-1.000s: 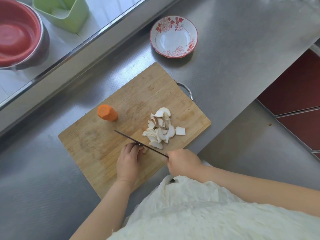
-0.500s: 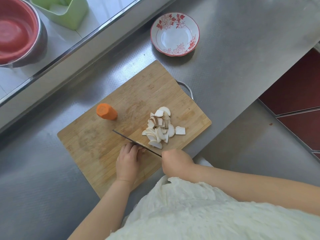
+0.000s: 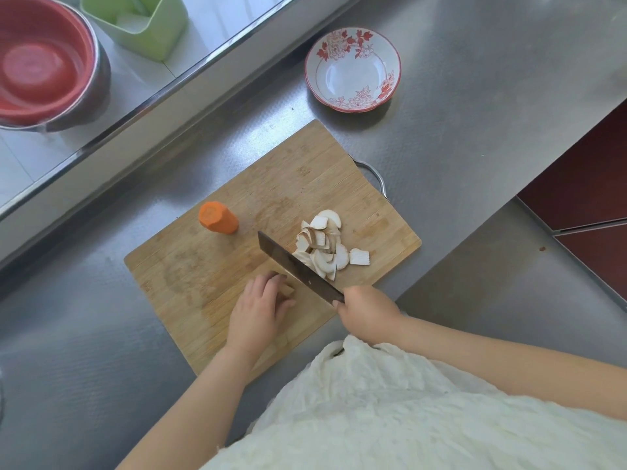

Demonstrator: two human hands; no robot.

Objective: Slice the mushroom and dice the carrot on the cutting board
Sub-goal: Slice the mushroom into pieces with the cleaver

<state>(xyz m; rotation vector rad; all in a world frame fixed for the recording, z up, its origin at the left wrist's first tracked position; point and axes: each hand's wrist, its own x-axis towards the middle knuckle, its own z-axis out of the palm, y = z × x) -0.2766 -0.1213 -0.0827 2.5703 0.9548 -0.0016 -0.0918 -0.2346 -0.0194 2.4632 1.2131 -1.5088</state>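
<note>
On the cutting board [image 3: 237, 266] in the middle of the frame, the knife [image 3: 298, 268] now shows its broad flat side, tilted over toward the pile of mushroom slices [image 3: 324, 245]; in both earlier frames it stood edge-down as a thin line. The right hand [image 3: 368, 312] grips the handle at the board's lower right edge. The left hand [image 3: 256, 308], fingers curled, presses down on a small mushroom remnant [image 3: 288, 289] just left of the blade, as before. The carrot [image 3: 218, 218] stands upright and uncut toward the board's left, apart from the slices. A floral bowl [image 3: 353, 69] sits on the steel worktop [image 3: 475, 96] at upper right.
</note>
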